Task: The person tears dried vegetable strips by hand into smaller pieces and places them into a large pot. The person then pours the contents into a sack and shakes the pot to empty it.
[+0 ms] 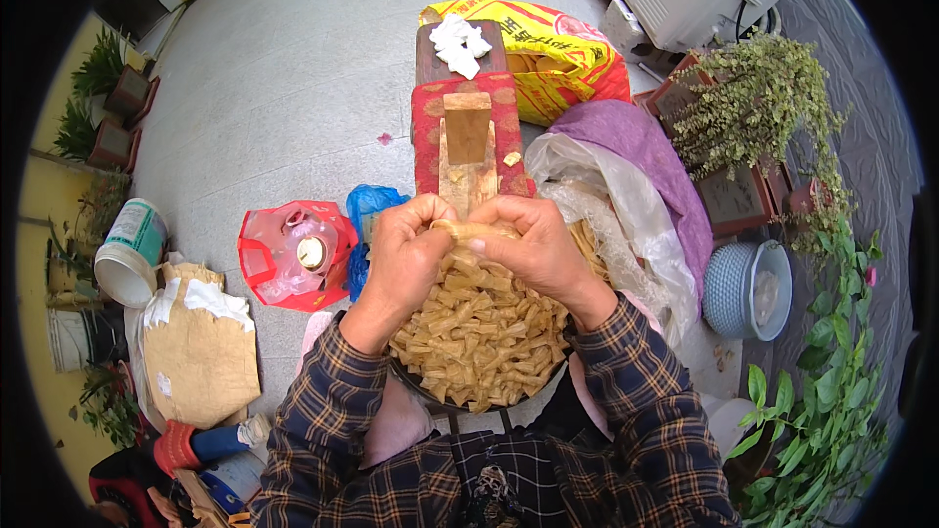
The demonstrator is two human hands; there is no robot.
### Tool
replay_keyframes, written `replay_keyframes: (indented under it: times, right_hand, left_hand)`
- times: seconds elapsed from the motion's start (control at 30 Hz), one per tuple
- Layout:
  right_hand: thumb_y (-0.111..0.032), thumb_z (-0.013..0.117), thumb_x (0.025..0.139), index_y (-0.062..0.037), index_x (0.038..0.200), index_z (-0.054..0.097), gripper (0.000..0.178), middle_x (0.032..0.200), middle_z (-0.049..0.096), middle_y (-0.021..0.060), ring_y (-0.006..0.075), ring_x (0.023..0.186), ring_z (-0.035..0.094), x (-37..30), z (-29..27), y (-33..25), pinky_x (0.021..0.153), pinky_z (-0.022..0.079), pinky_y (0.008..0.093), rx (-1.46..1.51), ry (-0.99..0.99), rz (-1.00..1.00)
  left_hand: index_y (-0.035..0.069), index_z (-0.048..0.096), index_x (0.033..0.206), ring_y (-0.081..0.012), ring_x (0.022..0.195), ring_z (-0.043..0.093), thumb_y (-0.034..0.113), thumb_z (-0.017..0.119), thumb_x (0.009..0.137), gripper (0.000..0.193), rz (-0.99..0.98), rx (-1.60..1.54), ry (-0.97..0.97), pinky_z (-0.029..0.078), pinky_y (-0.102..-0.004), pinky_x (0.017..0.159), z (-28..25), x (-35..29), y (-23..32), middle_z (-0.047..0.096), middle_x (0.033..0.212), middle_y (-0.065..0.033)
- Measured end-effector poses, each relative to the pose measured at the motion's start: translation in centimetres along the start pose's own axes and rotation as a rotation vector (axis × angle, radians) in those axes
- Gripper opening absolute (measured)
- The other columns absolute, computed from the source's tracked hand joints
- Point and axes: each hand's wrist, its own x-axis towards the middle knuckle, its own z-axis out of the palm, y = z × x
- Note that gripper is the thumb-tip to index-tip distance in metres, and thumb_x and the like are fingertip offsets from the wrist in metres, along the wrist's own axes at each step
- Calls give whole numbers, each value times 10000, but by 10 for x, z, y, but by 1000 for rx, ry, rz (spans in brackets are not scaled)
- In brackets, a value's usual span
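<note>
In front of me, my left hand [403, 249] and my right hand [538, 246] meet with closed fingertips on a tan, translucent strip [477, 230]. Thumbs and forefingers pinch it from both sides; its lower part is hidden. Just below lies a heap of knotted tan strips [479, 337] in a dark round pan [550, 384] at my lap. Beyond my hands, an upright wooden block [468, 132] stands on a bench covered by a red patterned cloth [427, 142]. A crumpled white cloth or tissue [460, 44] rests at the bench's far end.
A yellow-red sack [562, 44] and a purple cloth [646, 142] with clear plastic lie right of the bench. To the left are a red plastic bag [293, 259], a blue bag [372, 203], cardboard [205, 357] and a white bucket [130, 254]. A blue-grey basket [734, 288] stands right, near plants.
</note>
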Motion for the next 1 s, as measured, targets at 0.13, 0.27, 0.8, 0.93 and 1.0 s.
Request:
replay_keyframes:
  times: [0.13,0.27,0.8,0.93,1.0]
  right_hand:
    - [-138,648,818,-12,936,626,174,618,480,-53,14,454,352,-4,-16,-6,395,246,173,541,-202,374]
    - [-130,625,835,-4,937,616,162,616,468,-60,14,458,342,-3,-7,-8,396,248,176,634,-50,358]
    - [-145,664,783,-9,727,628,151,633,571,-30,33,582,489,-16,-35,-40,532,391,189,-97,24,-15]
    - [-127,668,768,-11,693,623,145,618,562,-21,38,594,482,-19,-39,-38,541,396,204,-161,43,6]
    - [-126,662,772,-11,699,618,143,618,558,-22,36,604,481,-16,-38,-37,541,393,206,-165,3,41]
  left_hand:
    - [28,504,666,-40,529,393,-47,592,681,117,185,259,209,338,-209,471,8,1,5,469,573,10]
    - [25,492,654,-47,495,401,41,653,725,176,314,464,42,333,-220,438,2,-2,8,464,558,-16]
    - [85,426,523,-80,335,388,181,539,848,357,-133,-792,-483,288,-222,343,-26,-17,21,363,415,30]
    - [31,507,592,-109,416,479,252,566,851,345,-136,-343,-521,400,-248,436,-40,-12,22,468,497,-3]
    - [4,550,681,-105,510,512,271,570,856,320,61,69,-399,409,-255,476,-39,-6,16,498,557,-26]
